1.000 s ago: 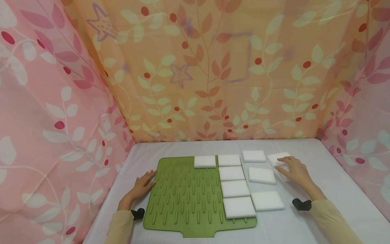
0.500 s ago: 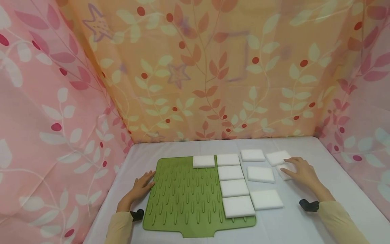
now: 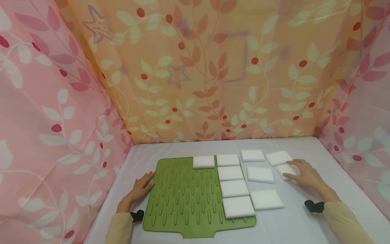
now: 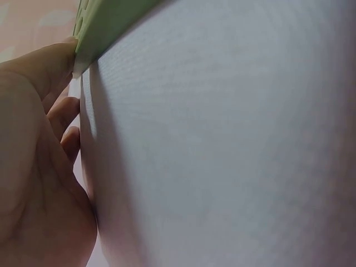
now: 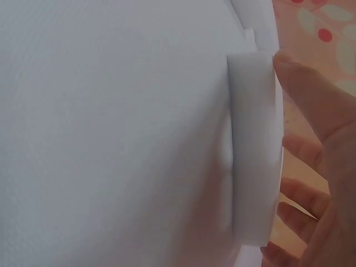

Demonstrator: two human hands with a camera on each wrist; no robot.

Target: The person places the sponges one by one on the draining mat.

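My left hand (image 3: pixel 138 188) lies at the left edge of a green ridged mat (image 3: pixel 182 196), fingers extended. In the left wrist view its thumb (image 4: pixel 53 61) touches the corner of the mat. My right hand (image 3: pixel 308 175) is over a white sponge block (image 3: pixel 283 168) on the right, thumb and fingers spread apart. Up close in the right wrist view, the thumb tip (image 5: pixel 282 62) is at one end of this block and the other fingers reach along its far side. The block sits flat on the white cloth, partly hidden by the hand.
Several white blocks form a column (image 3: pixel 234 188) along the mat's right side, and one block (image 3: pixel 203 162) sits on its back edge. More blocks, such as this near one (image 3: pixel 266 200), lie right of the mat. Patterned curtains (image 3: pixel 213 101) surround the table.
My right hand has moved right and towards me, from the far right block to the one in front of it. The left hand has stayed at the mat's edge.
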